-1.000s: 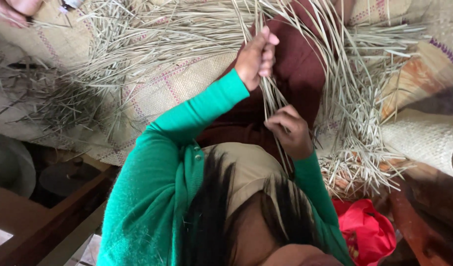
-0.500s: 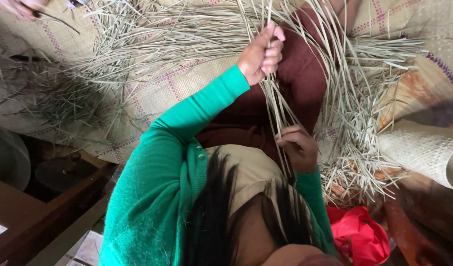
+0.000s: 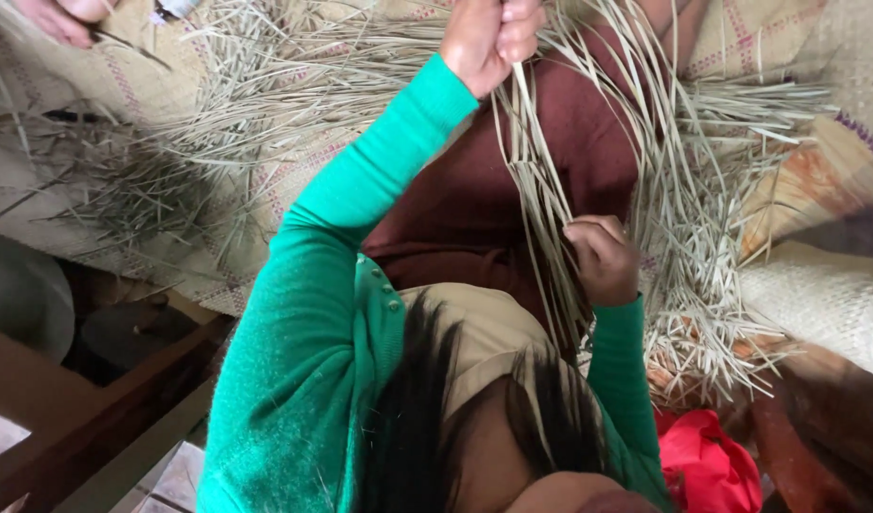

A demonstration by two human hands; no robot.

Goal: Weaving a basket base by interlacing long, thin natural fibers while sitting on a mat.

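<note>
My left hand (image 3: 493,38), in a green sleeve, is held out far from me and closed around the upper part of a bundle of pale dried reed strips (image 3: 536,190). My right hand (image 3: 603,258) grips the same bundle lower down, close to my body, above my maroon skirt (image 3: 474,199). The strips run taut between the two hands. More loose strips (image 3: 702,190) fan out over the skirt and the woven mat (image 3: 151,95) below.
Another person's hand (image 3: 61,17) works at the top left over the mat. A rolled woven mat (image 3: 816,299) lies at the right, a red cloth (image 3: 707,465) at the bottom right. A wooden beam (image 3: 85,427) and a round grey vessel (image 3: 18,294) are at the left.
My left hand has moved farther away from me, drawing the strips out longer. My right hand has stayed low on the bundle, closing more tightly around it.
</note>
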